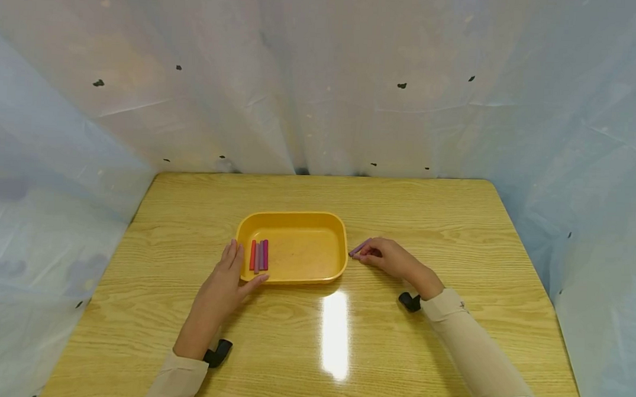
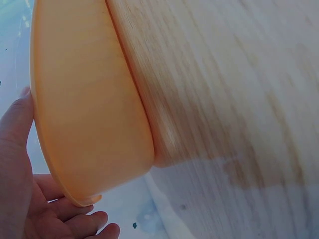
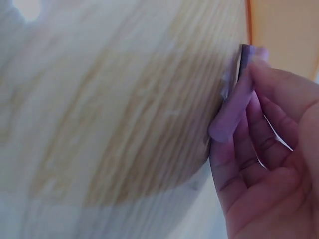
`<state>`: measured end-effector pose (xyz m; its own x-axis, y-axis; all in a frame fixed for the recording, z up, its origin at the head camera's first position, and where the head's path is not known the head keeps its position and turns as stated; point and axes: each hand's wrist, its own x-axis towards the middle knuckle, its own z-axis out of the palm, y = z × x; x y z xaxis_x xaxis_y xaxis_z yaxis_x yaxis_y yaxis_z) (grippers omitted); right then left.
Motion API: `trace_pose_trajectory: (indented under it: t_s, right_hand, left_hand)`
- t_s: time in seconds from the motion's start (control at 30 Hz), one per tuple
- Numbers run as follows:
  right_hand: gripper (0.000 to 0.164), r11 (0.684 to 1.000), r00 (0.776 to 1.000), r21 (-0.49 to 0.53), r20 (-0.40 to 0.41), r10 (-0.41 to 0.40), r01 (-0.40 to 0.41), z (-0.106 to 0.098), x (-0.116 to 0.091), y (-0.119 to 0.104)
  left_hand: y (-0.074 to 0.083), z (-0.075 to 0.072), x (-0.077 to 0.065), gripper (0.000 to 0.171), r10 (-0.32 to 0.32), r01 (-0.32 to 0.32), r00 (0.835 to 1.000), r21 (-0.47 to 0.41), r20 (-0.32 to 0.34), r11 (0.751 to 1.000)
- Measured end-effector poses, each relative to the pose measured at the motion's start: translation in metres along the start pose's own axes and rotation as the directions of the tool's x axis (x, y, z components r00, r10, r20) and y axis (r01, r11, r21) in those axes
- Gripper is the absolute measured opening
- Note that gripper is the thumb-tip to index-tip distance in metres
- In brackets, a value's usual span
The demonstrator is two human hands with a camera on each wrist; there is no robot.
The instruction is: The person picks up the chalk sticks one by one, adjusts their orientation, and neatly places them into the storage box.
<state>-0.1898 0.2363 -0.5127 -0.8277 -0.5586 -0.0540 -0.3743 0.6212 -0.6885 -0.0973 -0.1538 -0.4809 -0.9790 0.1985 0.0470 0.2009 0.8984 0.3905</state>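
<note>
My right hand [image 1: 390, 258] pinches a mauve chalk-like stick [image 3: 232, 114] between thumb and fingers, low over the table. Right beside it is a second, purple stick [image 1: 360, 246], partly hidden by the hand; whether the two touch I cannot tell. An orange-yellow tray [image 1: 309, 277] stands just left of them. At its near left corner rests my left hand [image 1: 223, 289], fingers extended along the left end, thumb along the front rim. Inside the tray, at the left, several sticks lie side by side: a red one [image 1: 253, 255], mauve and purple ones, and a magenta one [image 1: 266, 255].
The wood-grain table [image 1: 423, 357] has a bright light reflection in front of the tray. Pale plastic sheeting [image 1: 322, 104] hangs behind the table and at both sides. A black wrist device [image 1: 410, 301] sits at each wrist.
</note>
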Motion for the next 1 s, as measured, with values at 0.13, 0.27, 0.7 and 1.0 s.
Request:
trace_pose_trajectory:
  t_s: [0.13, 0.27, 0.7, 1.0]
  right_hand:
    - [0.015, 0.995, 0.999, 0.102, -0.025, 0.026, -0.023, -0.001, -0.001, 0.001]
    - [0.022, 0.965, 0.996, 0.253, -0.037, 0.086, -0.074, -0.005, -0.005, -0.002]
    - [0.049, 0.682, 0.965, 0.709, -0.007, 0.263, -0.181, -0.008, -0.009, 0.0]
    - [0.049, 0.539, 0.957, 0.826, 0.001, 0.291, -0.165, -0.017, -0.01, -0.011]
  left_hand:
    - [-0.001, 0.001, 0.0, 0.096, -0.002, 0.002, 1.0, 0.002, -0.004, 1.0]
    - [-0.001, 0.001, 0.0, 0.096, 0.0, 0.0, 1.0, -0.003, -0.006, 1.0]
    - [-0.002, 0.003, 0.0, 0.096, 0.0, 0.0, 1.0, -0.006, -0.008, 1.0]
    - [-0.001, 0.002, 0.001, 0.095, -0.008, 0.008, 1.0, -0.014, -0.005, 1.0]
